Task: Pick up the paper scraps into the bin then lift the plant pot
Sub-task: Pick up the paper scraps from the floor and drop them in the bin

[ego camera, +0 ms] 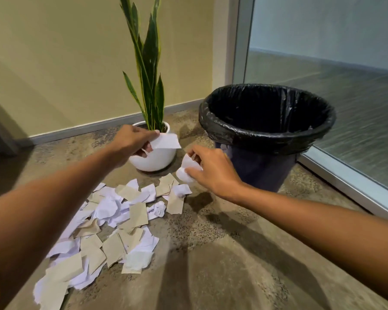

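Several white and brown paper scraps lie in a loose heap on the floor, left of centre. My left hand is raised in front of the white plant pot and pinches a flat white paper scrap. My right hand hovers just left of the bin and grips crumpled white paper scraps. The bin is dark, lined with a black bag, and stands open to the right of the pot. Nothing is visible in its dark inside. A tall green snake plant grows from the pot.
A beige wall with a grey skirting runs behind the pot. A glass partition with a metal frame stands right of the bin. The floor is mottled brown-grey.
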A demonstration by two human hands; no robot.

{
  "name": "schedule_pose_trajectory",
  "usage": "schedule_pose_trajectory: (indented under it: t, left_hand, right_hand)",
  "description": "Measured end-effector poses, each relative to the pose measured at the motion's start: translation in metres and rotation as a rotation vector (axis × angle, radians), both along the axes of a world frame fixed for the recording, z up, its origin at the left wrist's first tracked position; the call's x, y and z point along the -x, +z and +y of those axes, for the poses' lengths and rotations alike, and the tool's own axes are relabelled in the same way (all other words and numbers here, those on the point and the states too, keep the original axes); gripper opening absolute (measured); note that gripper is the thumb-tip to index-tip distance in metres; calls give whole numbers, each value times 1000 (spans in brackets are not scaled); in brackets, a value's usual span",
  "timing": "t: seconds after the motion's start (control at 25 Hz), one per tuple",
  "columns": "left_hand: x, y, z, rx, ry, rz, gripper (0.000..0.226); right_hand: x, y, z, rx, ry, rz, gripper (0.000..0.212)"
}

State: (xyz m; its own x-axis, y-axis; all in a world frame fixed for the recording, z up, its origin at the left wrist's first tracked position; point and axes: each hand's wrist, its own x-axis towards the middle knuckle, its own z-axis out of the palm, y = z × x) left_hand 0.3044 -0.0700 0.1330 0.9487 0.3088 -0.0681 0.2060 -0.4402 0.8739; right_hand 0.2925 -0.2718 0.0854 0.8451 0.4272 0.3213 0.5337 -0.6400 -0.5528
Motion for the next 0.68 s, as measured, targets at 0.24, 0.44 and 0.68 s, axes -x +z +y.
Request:
schedule_pose_trajectory:
  t: [0.24, 0.44, 0.68]
  left_hand:
    - [-26, 63, -57, 387, 28, -199, 12]
    - [-39, 72, -106, 419, -91, -246, 7]
    - [-36, 72, -157, 472, -219, -118, 20]
  right_hand:
    - [-6, 59, -23, -170, -50, -299, 14]
    - [-28, 92, -61, -306, -310, -329, 11]
    - [-47, 85, -95, -242, -457, -189, 19]
